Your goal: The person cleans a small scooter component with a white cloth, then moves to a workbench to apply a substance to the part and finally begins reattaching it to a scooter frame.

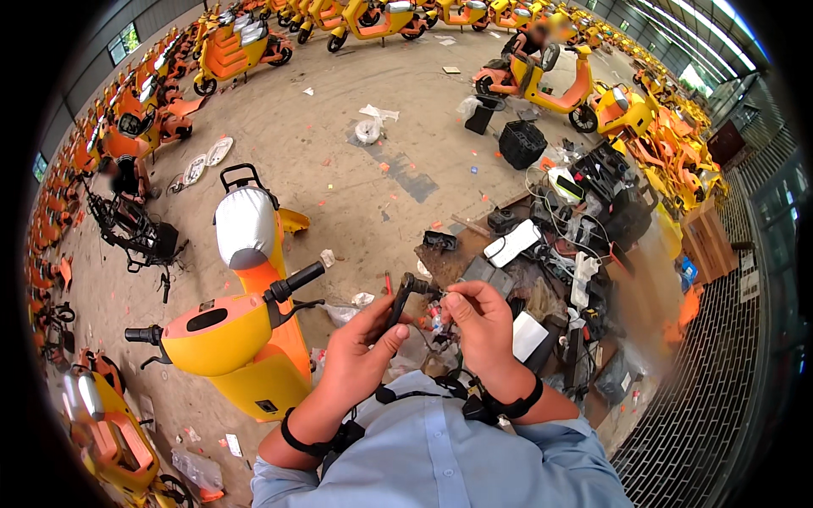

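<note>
My left hand (362,343) is closed around a black, elbow-shaped part (410,292) with a short cylindrical end pointing right. At that end, my right hand (478,320) has its thumb and forefinger pinched together on something small and thin. Whether this is a wire or the tip of the part, I cannot tell. Both hands are raised in front of my chest, above a litter of loose parts. Just left of my left hand stands a yellow and orange scooter (203,339) with black handlebar grips and a silver-covered seat.
Electrical parts, cables and a white flat case (511,244) crowd a board on the right. Beyond lie a black basket (522,144) and piled orange panels (677,152). Two people work at scooters: one beside a black frame (135,224) at left, another (527,44) at the back.
</note>
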The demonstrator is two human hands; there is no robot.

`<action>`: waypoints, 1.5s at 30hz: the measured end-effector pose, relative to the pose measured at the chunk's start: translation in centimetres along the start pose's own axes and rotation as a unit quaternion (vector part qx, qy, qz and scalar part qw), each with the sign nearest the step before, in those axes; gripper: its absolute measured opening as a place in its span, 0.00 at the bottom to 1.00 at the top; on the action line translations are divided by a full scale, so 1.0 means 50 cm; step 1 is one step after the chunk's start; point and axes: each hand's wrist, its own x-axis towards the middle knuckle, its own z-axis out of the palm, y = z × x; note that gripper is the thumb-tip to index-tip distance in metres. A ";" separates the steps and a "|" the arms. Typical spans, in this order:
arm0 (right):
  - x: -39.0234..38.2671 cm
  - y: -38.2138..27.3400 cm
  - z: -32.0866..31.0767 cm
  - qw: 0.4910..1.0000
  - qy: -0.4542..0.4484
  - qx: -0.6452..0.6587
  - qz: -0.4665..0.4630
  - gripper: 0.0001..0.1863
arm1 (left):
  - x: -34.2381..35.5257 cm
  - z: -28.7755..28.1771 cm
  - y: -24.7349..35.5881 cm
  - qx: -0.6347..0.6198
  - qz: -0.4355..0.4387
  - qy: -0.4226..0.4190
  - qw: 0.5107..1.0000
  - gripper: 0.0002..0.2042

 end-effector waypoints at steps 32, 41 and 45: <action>0.020 0.007 0.045 0.995 -0.045 -0.075 0.038 0.22 | -0.031 -0.050 0.024 0.138 0.075 0.035 0.987 0.20; 0.021 0.004 0.192 0.965 -0.140 0.036 0.220 0.27 | -0.112 -0.149 0.030 0.067 0.036 0.079 0.994 0.21; 0.015 0.036 0.258 0.977 -0.130 -0.075 0.148 0.28 | -0.144 -0.207 0.010 0.044 0.050 0.126 0.990 0.22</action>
